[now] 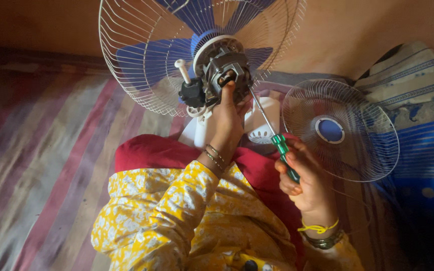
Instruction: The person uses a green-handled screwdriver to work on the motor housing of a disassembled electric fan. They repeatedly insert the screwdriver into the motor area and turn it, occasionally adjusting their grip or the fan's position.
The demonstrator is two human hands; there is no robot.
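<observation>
While left hand (225,123) fingers press the fan motor (225,70), right hand (305,183) fingers around screwdriver (276,140), loose grille (341,129) just beside.

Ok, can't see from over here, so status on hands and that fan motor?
Left hand steadying exposed fan motor. Right hand gripping green-handled screwdriver, tip at motor. Loose front grille lying right, clear of work.

From my view down, everything rests on a striped mat (41,150) in faded purple, pink and grey bands, spread across the floor. A loose round wire fan guard (341,129) with a blue centre disc lies at its right side, just beside a blue patterned cushion (418,115) against the wall.
</observation>
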